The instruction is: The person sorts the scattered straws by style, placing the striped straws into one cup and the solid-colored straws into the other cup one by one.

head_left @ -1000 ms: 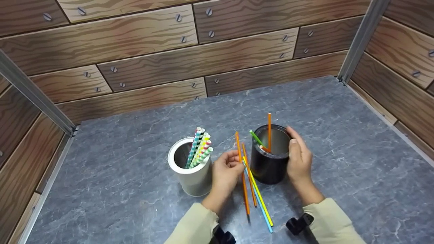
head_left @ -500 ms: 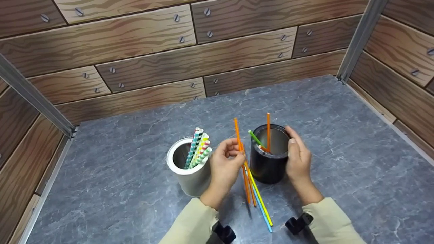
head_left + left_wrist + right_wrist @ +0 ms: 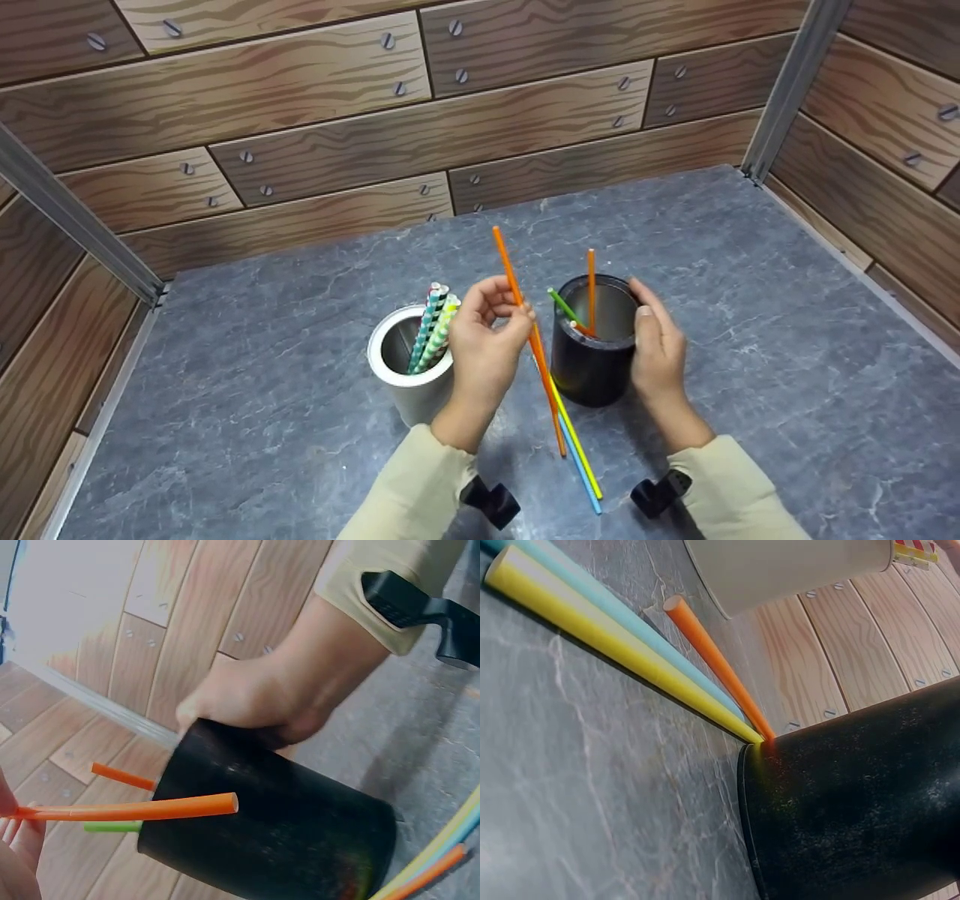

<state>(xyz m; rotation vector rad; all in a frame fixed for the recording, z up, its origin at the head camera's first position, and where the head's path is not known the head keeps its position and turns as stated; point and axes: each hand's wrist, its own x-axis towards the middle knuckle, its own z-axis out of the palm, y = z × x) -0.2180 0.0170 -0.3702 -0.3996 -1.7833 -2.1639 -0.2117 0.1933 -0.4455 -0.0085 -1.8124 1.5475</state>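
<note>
My left hand pinches an orange straw between thumb and fingers, tilted and raised beside the black cup. My right hand grips that cup by its right side, thumb near the rim. Inside the cup stand an upright orange straw and a leaning green straw; a third straw tip shows at the near rim. Against the cup's left foot lie a yellow straw, a light blue straw and another orange straw. In the left wrist view, the pinched straw's end overlaps the cup's wall.
A white cup with several patterned paper straws stands left of my left hand, partly hidden by it. The grey marbled table is bounded by wood-print walls and metal corner posts.
My left hand has risen and moved away from my body, lifting the orange straw off the others lying on the table. My right hand and the black cup have stayed in place.
</note>
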